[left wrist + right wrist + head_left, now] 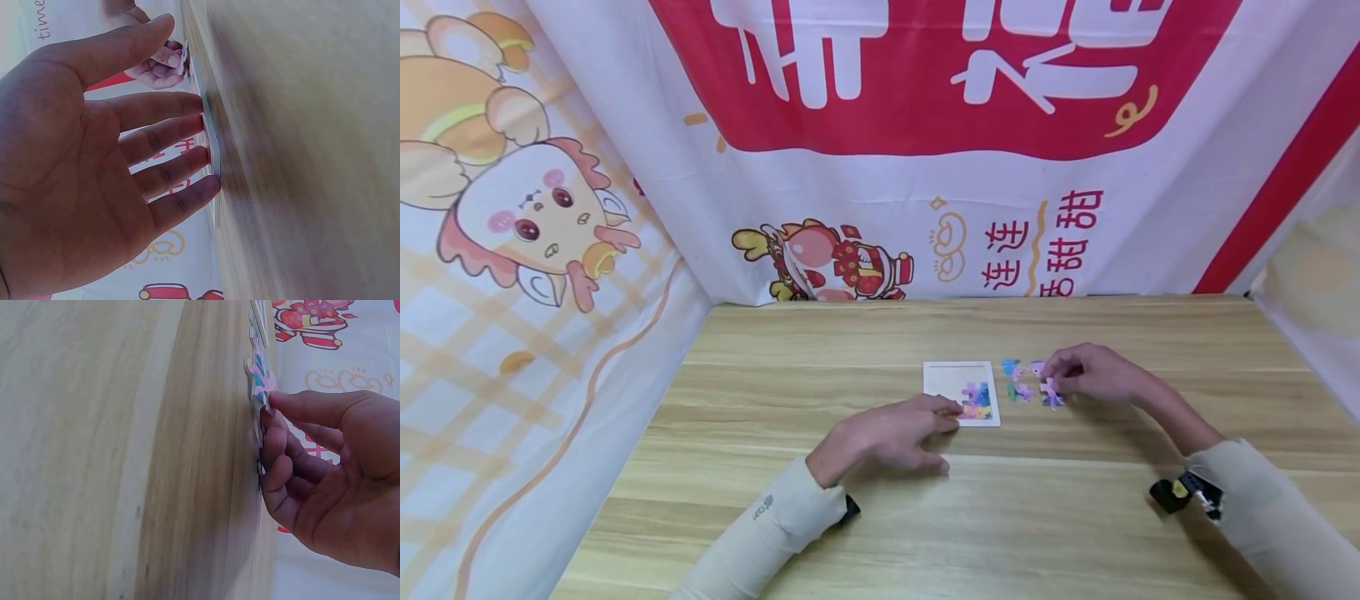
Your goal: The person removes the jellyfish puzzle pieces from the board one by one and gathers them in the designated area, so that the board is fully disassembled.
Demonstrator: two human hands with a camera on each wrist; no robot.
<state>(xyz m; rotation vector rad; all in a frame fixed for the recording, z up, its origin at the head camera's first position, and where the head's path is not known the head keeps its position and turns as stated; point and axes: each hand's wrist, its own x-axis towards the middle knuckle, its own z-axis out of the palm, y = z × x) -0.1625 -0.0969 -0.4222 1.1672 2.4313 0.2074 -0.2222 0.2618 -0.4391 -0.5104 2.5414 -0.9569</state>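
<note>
I see my left hand [887, 435] lying flat on the wooden table [775, 500], fingers straight and spread, tips pressing the near edge of the white puzzle tray [951, 380]. The tray lies flat mid-table, its long axis running away from me. My right hand [1093, 372] curls just right of it, thumb and fingertip pinching a loose puzzle piece [1050, 392] among other pieces [1019, 379].

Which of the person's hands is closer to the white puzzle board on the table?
Left. The left hand rests its fingers on the near edge of the white puzzle board. The right hand is off to the board's right, pinching a loose puzzle piece.
</note>
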